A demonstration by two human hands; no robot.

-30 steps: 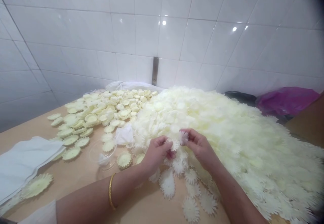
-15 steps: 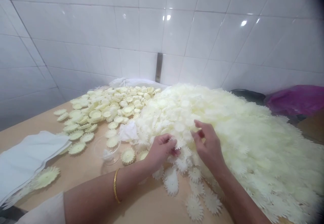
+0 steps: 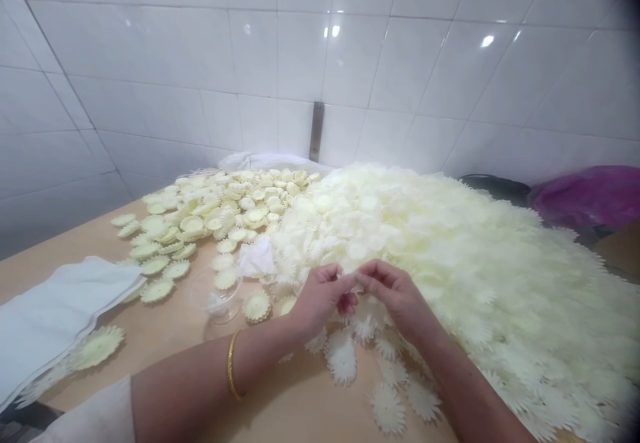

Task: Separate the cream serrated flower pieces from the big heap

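Observation:
Over the near edge of a big heap of pale yellow-white flower-shaped fabric pieces (image 3: 465,256), my two hands meet at the fingertips. My left hand (image 3: 320,299) pinches a thin white flower piece (image 3: 356,288), mostly hidden by the fingers. Thumb and forefinger of my right hand (image 3: 395,293) are closed on the same piece's right side. Below the hands, several loose white flower pieces (image 3: 389,408) with toothed edges lie on the tan table (image 3: 300,409). To the left is a pile of thicker yellowish stacked flowers (image 3: 200,219).
A clear round dish (image 3: 227,316) with something white in it stands left of my left hand, near a crumpled white scrap (image 3: 256,258). White cloth or paper sheets (image 3: 60,316) lie at far left. A magenta bag (image 3: 590,193) is at back right, before the tiled wall (image 3: 250,49).
My right hand has moved left and down from over the heap to my left hand, and its fingers have closed on the flower piece. My left hand has stayed nearly in place.

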